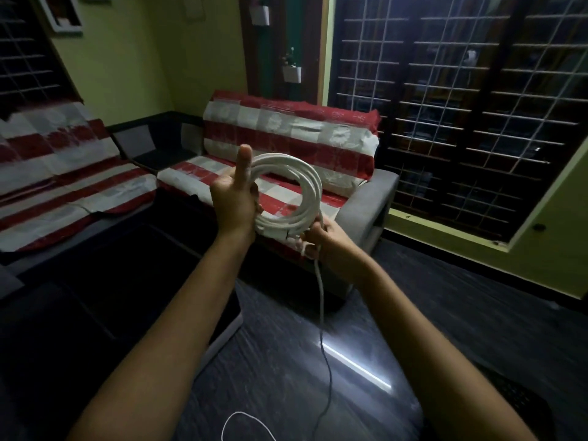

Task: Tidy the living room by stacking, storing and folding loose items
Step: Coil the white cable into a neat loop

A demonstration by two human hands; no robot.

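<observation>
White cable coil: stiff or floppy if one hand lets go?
Likely floppy: the loose tail hangs limp from the right hand towards the floor. The white cable coil, gripped by the left hand, looks unbound, so loops would probably spring apart.

No text, label, brand, number or sign can be read anywhere in this view. The picture is dim and soft, and the framed piece (65, 14) high on the wall at upper left is too blurred to show any lettering.
</observation>
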